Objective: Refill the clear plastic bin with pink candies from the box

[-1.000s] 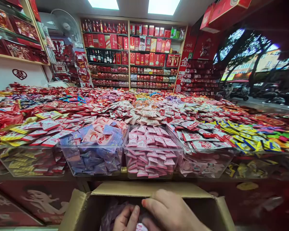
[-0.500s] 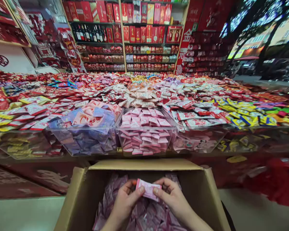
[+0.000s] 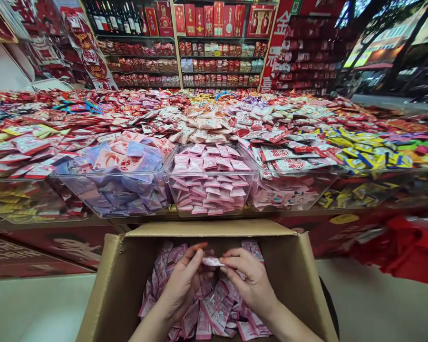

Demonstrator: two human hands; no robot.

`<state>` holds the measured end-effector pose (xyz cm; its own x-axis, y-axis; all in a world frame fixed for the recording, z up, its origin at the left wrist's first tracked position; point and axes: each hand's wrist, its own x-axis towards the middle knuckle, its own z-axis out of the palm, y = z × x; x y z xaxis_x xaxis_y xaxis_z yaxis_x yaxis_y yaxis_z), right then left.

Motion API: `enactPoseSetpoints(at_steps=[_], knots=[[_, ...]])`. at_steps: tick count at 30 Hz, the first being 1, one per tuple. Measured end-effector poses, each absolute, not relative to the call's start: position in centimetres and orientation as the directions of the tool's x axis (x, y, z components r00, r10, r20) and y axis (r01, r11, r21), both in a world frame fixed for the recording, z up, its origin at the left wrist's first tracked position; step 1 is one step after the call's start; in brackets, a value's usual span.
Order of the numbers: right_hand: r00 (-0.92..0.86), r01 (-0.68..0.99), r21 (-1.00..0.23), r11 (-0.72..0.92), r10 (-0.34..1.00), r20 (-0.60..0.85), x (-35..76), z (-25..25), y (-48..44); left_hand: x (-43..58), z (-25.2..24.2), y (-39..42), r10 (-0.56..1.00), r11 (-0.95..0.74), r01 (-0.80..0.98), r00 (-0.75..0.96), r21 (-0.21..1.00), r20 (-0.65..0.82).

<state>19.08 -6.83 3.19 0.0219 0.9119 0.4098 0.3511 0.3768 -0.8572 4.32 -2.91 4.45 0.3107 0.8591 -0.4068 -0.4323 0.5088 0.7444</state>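
Over an open cardboard box [image 3: 109, 280], both hands are at one small pink-and-white candy packet [image 3: 211, 261], turned nearly edge-on. My right hand [image 3: 248, 278] pinches its right end between thumb and fingers. At its left end is my left hand [image 3: 185, 280], closed with the thumb against the packet and some fingers behind and below it. Many similar pink packets [image 3: 217, 308] lie loose in the box beneath my hands. Just beyond the box, a clear bin [image 3: 167, 178] holds neatly stacked pink packets [image 3: 210, 183].
Left of that bin stands a clear bin of purple and pink packets [image 3: 128, 180]. On the right are red-and-white packets [image 3: 288, 161] and yellow-blue ones [image 3: 374, 156]. Red fabric [image 3: 410, 247] hangs at the right. Shelves with bottles [image 3: 117, 19] and red boxes [image 3: 209, 21] stand behind.
The packet has turned from face-up to nearly edge-on between my hands, and my fingers have shifted on it. The view has tipped downward, showing more of the box's contents.
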Motion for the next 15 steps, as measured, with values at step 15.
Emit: enactPoseSetpoints(at_steps=[15], knots=[[0.171,-0.085,-0.994,0.066,0.984,0.051,17.8,0.9,-6.7,3.5,3.7,-2.6,0.927,0.342,-0.263,0.254,0.902,-0.277]])
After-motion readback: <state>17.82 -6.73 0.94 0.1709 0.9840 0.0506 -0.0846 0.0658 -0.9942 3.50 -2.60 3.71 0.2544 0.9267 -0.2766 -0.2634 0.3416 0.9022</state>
